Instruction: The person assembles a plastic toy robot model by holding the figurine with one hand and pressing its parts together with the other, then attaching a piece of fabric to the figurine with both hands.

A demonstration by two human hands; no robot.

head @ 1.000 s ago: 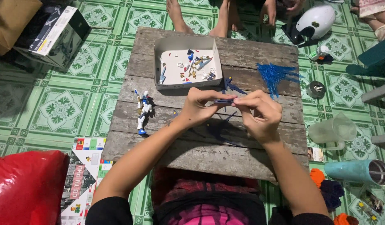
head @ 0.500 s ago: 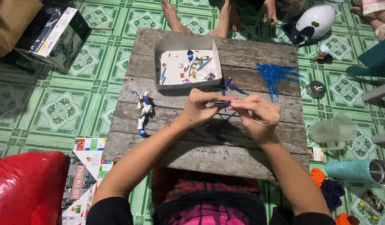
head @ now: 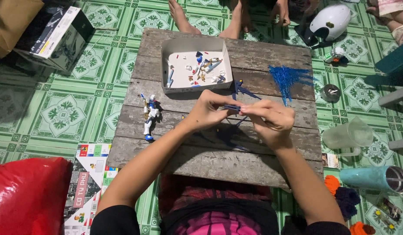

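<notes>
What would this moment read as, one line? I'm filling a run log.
left hand and right hand: pinch dark blue part | over wooden table | toy figure lying left | parts box behind

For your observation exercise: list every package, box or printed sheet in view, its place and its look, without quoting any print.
Closed box: floor, upper left; dark with white side.
Open tray box: wooden table, far edge; white, holds small parts.
Printed sheet: floor, lower left; white, multicoloured blocks.

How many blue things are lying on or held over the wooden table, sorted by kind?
Dark blue piece held by left hand and right hand over the wooden table: 1
Blue plastic part frame: 1
Dark blue winged part: 1
Blue-and-white robot figure: 1
Total: 4
</notes>
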